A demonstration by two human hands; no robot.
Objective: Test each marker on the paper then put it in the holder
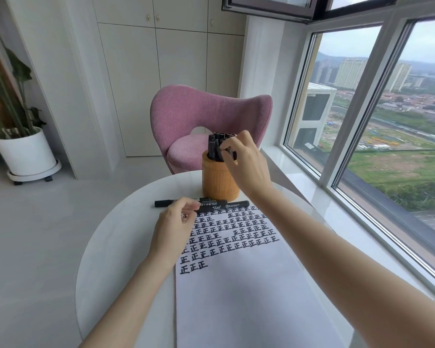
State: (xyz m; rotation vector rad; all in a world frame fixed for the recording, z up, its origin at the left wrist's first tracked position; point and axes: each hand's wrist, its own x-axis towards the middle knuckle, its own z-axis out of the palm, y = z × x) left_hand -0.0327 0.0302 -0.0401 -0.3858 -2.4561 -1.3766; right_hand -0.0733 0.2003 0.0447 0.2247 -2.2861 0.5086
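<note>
**A:** How are the arms set?

**B:** Both reach forward over the bench (111,247). The right forearm runs up and away to the holder (219,183). The right hand (248,163) is bent down at the wrist above the holder's mouth. The left hand (172,229) sits low, with its wrist over the top left corner of the paper (236,292).

**A:** And the right fingers (230,144)?

**B:** They are curled in tight. Thumb and forefinger pinch an upright marker (231,153) at the holder's rim. Just left of those fingers, the standing markers (214,145) stick out of the holder, caps up.

**A:** What is the left hand doing?

**B:** Its fingers (189,214) are bent, with the thumb on top. They close on the lying markers (226,204), which rest crosswise on the bench at the paper's far edge. One black end pokes out left of the thumb. A printed barrel runs out to the right of the fingertips. I cannot tell which of the two they actually grip.

**A:** Where is the paper relative to them?

**B:** It is under and right of the left fingers. Rows of black characters fill its far half, and its near half is blank. The holder stands just beyond the lying markers.
</note>
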